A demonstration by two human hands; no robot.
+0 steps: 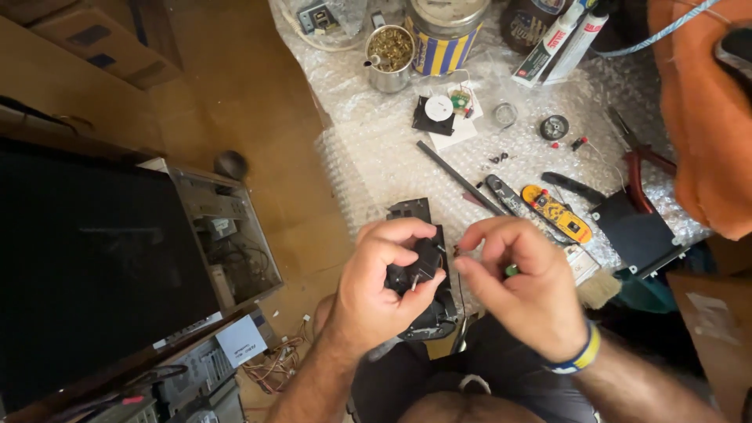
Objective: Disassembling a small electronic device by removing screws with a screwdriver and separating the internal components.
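Two hands meet low in the frame over the person's lap. Left hand (384,286) is wrapped tight around a small black plastic part (419,265), thumb and fingers clamping it just in front of a larger black module (429,309) that sits under and behind the fist. Right hand (521,290) is pinched shut — thumb and forefinger closed at the part's right edge, on something too small to make out; a bit of green (511,270), maybe a tool handle, shows in the palm, can't tell what it is.

Step in hand, as I read it: fine work on the black part, pulling or seating a tiny piece at its side. Next move probably calls for a steady left-hand clamp and a small, controlled pull or twist from the right pinch — a slip would likely drop the tiny piece into the lap.

Around them: bubble wrap sheet (376,149) covering the table, with a tin of brass screws (390,48), a striped can (445,35), two tubes (560,35), a black rod (458,178), a yellow tester (556,213), red-handled pliers (646,168), a brush (599,288), a small black wheel (554,127). Open computer case (227,235) stands left on the floor, well apart from the hands. Orange cloth (705,117) at right.
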